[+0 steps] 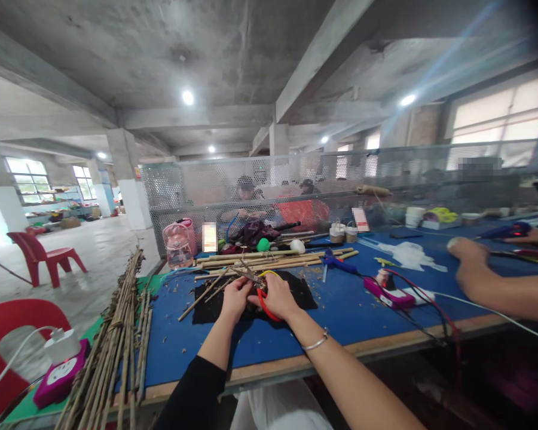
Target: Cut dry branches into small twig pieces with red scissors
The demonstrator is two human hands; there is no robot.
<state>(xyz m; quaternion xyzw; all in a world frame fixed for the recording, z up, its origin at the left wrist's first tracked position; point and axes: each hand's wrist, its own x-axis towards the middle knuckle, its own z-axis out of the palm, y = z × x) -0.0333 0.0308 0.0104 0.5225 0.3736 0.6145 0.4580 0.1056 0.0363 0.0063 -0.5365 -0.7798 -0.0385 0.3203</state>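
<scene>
My right hand [277, 295] is closed around a pair of scissors [250, 273] with red and yellow handles. The blades point up and to the left, above my left hand. Beside it, my left hand [235, 300] is closed in a pinch close to the blades; what its fingers hold is too small and hidden to name. Both hands are over a black cloth [302, 291] littered with small scraps. Thin brown sticks [201, 295] lie across the cloth's left part, and longer pale sticks [291, 260] lie just behind it.
A bundle of twigs [116, 334] lies along the table's left side, near a purple power strip [63, 373]. To the right are a blue glue gun [341, 263], another power strip [390, 294] and a co-worker's arm [488, 280]. Behind stands a perforated metal screen [197, 185].
</scene>
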